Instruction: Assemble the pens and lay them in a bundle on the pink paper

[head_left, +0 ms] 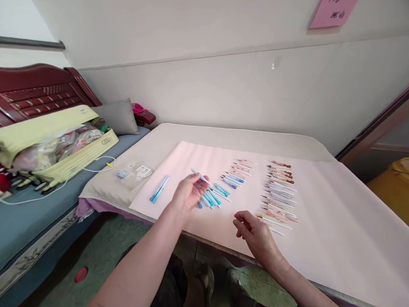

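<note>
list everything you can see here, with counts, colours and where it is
held pen: one, pale blue, in left hand
blue pens: two, left on sheet
teal pens: small cluster, beside left hand
patterned pens: long row, pinkish, right on sheet
sheet: one, pale pink, over table
packets: few, clear, table's left end
suitcase: one, yellow, open on bed
pillow: one, grey, by headboard
note: one, pink, on wall
left hand: holding pen
right hand: empty, near row

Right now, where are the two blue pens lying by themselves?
In the head view, the two blue pens lie left of the left hand, on the pink sheet near its left edge.
</note>
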`<state>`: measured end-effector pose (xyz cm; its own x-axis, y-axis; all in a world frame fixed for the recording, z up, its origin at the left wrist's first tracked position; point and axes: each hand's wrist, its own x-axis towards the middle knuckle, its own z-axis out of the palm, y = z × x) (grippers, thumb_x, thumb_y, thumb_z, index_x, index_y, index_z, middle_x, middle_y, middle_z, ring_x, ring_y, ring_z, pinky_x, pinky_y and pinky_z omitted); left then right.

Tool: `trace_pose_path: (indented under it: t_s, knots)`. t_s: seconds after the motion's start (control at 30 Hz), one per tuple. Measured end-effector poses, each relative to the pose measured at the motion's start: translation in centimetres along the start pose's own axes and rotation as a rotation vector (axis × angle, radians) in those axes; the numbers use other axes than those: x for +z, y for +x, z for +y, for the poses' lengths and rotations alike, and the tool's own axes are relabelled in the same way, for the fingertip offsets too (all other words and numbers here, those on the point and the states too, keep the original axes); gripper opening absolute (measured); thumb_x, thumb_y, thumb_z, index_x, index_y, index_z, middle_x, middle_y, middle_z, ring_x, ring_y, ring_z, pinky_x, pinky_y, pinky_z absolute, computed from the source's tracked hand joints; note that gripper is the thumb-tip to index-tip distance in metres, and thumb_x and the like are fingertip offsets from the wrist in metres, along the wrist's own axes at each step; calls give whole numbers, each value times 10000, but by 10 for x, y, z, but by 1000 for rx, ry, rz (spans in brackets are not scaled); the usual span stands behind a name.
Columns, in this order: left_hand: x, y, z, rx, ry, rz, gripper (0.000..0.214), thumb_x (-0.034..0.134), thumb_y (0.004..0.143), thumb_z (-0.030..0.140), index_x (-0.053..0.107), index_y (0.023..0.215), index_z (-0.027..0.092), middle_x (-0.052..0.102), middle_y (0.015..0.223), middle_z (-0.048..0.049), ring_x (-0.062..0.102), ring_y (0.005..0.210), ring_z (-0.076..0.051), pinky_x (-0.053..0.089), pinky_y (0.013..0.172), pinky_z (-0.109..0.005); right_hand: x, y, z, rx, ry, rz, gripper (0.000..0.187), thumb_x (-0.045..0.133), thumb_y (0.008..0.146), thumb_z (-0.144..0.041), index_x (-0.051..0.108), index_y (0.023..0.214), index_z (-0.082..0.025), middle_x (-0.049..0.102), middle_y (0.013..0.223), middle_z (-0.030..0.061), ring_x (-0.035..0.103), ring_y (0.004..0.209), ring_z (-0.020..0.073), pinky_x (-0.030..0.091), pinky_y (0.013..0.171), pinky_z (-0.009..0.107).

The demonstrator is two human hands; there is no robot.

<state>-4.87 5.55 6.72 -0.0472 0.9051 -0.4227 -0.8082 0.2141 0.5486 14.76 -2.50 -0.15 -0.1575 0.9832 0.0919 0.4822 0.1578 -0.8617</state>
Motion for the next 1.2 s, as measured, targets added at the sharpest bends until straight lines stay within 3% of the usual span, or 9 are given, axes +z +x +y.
trace_pose_path:
  t_s: [0.17, 0.37, 0.53, 0.67, 0.8, 0.9, 0.93, 1.03, 1.2]
  knots:
    - [-9, 5, 51, 137, -69, 8, 82, 504, 806, 43, 523, 742, 91, 616, 709, -102, 637, 655, -150, 543, 573, -240, 36, 10, 1, -195, -359, -130, 175, 409, 866, -245, 561, 929, -185, 639, 894, 64, 630, 736, 157, 463, 652, 254]
    - [-13, 4, 60, 98, -157, -23, 89, 499, 811, 47, 523, 738, 91, 607, 715, -98, 631, 665, -144, 551, 588, -240, 89, 47, -22, -113, -946, -148, 203, 428, 882, -315, 537, 1002, -192, 640, 924, 86, 647, 769, 205, 462, 623, 282]
    - [-18, 1, 67, 79, -206, -44, 91, 506, 812, 52, 528, 733, 93, 597, 717, -89, 625, 679, -139, 545, 618, -237, 128, 74, -29, -88, -1036, -123, 196, 387, 884, -200, 566, 913, -126, 637, 845, 145, 657, 742, 239, 467, 619, 312]
    - [-22, 0, 71, 63, -221, -60, 95, 512, 816, 63, 527, 727, 91, 597, 734, -97, 620, 678, -138, 538, 622, -239, 142, 82, -29, -70, -1026, -109, 226, 356, 853, -91, 580, 881, -83, 639, 811, 188, 661, 725, 258, 462, 613, 328]
    - [-23, 2, 67, 70, -208, -73, 88, 522, 805, 60, 526, 725, 96, 596, 729, -93, 621, 686, -141, 539, 629, -247, 129, 80, -34, -101, -969, -129, 204, 393, 871, -190, 584, 882, -118, 664, 806, 143, 659, 725, 227, 460, 621, 301]
    - [-24, 4, 56, 64, -182, -72, 71, 538, 790, 55, 526, 734, 97, 596, 718, -89, 621, 681, -143, 540, 633, -254, 100, 67, -38, -157, -840, -158, 220, 384, 890, -286, 569, 844, -177, 669, 749, 53, 650, 736, 172, 454, 645, 244]
    - [-23, 4, 52, 58, -170, -77, 68, 541, 787, 55, 524, 737, 97, 595, 711, -89, 623, 680, -145, 538, 631, -255, 87, 61, -38, -165, -682, -168, 228, 388, 889, -311, 562, 818, -183, 658, 703, 36, 644, 694, 159, 451, 631, 233]
    - [-20, 3, 33, 38, -109, -91, 65, 538, 784, 61, 511, 738, 98, 597, 697, -98, 627, 667, -153, 531, 612, -252, 48, 40, -34, -91, -313, -168, 235, 410, 871, -364, 551, 780, -200, 606, 576, -7, 614, 577, 145, 453, 584, 232]
    - [-16, 4, -4, 11, 37, -56, 71, 533, 783, 73, 494, 734, 106, 611, 684, -112, 624, 621, -151, 522, 591, -252, 3, 15, -13, 85, -23, -68, 221, 511, 798, -407, 566, 785, -194, 604, 565, -1, 606, 553, 162, 466, 549, 251]
